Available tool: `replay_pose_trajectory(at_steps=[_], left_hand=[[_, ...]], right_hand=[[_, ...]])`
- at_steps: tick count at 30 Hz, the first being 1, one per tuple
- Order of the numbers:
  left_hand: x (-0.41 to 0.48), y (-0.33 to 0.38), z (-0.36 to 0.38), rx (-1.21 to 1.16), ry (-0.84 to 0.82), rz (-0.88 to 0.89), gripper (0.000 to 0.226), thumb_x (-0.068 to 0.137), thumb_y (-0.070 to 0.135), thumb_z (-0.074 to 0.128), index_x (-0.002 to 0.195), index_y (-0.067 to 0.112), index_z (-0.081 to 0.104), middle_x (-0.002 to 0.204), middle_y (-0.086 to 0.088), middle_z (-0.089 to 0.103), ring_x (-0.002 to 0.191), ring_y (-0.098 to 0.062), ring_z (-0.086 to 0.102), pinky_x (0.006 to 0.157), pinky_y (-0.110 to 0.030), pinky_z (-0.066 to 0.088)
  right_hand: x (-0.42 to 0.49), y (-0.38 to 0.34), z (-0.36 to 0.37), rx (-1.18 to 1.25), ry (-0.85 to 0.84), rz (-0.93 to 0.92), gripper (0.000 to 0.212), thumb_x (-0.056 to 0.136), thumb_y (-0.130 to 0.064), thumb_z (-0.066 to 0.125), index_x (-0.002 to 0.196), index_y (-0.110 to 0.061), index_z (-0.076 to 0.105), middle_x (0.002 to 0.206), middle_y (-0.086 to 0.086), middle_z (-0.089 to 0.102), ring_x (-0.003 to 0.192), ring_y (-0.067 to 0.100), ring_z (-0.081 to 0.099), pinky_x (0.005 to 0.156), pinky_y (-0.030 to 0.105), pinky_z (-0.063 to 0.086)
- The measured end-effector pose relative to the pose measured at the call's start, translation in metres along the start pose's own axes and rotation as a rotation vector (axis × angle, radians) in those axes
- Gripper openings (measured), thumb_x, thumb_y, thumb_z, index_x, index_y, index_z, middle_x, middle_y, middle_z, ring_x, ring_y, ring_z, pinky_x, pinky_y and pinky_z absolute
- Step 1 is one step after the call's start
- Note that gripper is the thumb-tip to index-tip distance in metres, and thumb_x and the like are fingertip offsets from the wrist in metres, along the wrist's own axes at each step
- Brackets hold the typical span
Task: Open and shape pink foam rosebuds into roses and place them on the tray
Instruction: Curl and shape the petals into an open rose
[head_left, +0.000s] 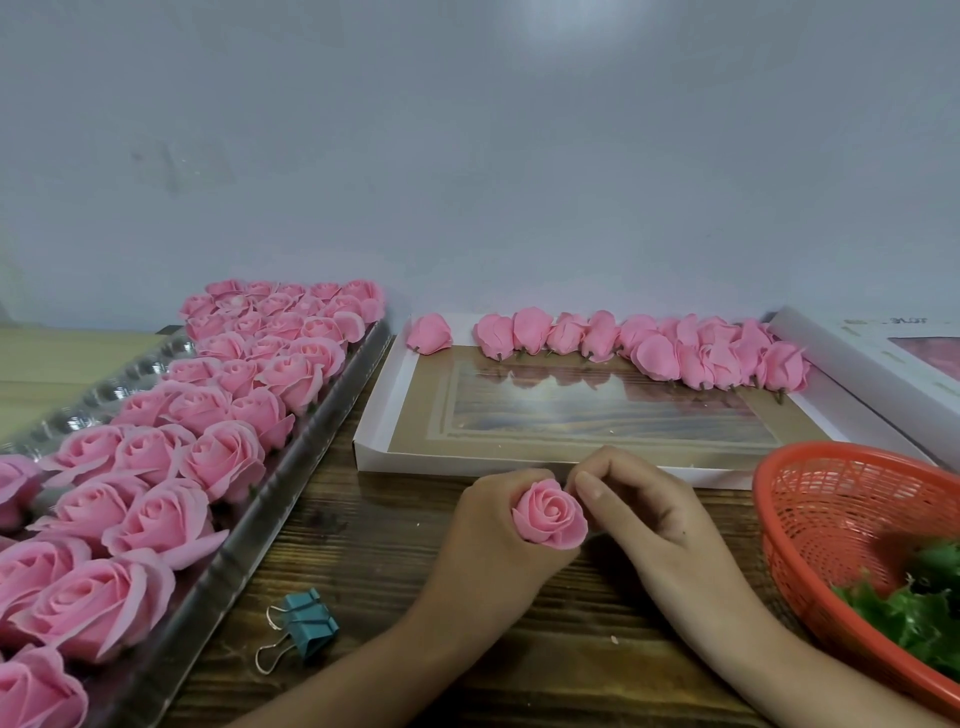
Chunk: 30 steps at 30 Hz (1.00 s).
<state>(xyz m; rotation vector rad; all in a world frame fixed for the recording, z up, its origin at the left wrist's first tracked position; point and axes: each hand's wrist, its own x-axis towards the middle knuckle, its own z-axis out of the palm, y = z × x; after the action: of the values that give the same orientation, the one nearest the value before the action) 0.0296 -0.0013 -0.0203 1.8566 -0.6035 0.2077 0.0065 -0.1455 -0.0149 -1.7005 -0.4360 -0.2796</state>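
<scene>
Rear wall (467, 182): plain, pale grey-blue, unbroken across the upper half of the view. Soft bright patch of light (566, 47) near its top centre. Faint smudges at left. Table (395, 540): dark wood-grain planks. Lighter tan surface (62, 353) at far left.

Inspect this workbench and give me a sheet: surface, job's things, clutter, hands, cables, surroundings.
Surface: dark wooden table, a few pale crumbs on it.
Job's things: one rose in hand, partly opened; opened roses in rows on the silver tray at left; closed buds along the far side of the white box.
Clutter: teal binder clip by the tray; red basket holding green leaves at right.
Hands: left hand grips the rose from below; right hand pinches its outer petal.
Cables: nothing seen.
Surroundings: plain pale wall; second white box at far right.
</scene>
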Motion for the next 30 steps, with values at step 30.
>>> replay_pose_trajectory(at_steps=[30], left_hand=[[-0.0039,0.0008,0.0021,-0.006,-0.158,0.030,0.034,0.074,0.016,0.074,0.059,0.038,0.053,0.055,0.025,0.057,0.055,0.005,0.053,0.054,-0.005,0.036]], right_hand=[[-0.0011,0.0000,-0.0010,0.004,-0.030,-0.011,0.016,0.086,-0.038,0.064,0.077,-0.024,0.063,0.071,-0.005,0.055,0.069,0.007,0.050,0.066,0.016,0.041]])
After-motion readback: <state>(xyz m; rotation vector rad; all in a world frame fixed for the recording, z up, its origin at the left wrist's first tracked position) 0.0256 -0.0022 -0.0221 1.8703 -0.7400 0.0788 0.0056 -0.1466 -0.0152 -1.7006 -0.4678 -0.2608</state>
